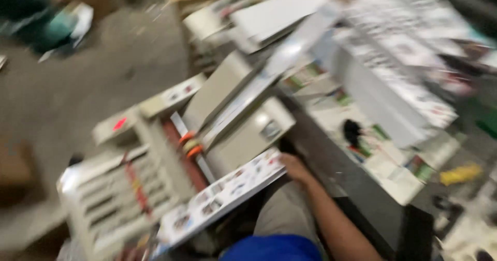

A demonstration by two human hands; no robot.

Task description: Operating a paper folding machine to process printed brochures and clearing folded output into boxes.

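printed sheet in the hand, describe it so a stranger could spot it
Start at the cream machine at lower left. Along its near right side lies a long white printed sheet, held at its upper end by the right hand. It alone is hand-held, speckled with small colour pictures.

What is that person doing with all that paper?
The picture is blurry. One hand, which side I cannot tell, touches the edge of a long printed sheet lying across the person's lap. In front stands a cream-coloured machine with orange rings on a bar. To the right, big stacks of printed sheets sit on a table. The other hand is not in view.
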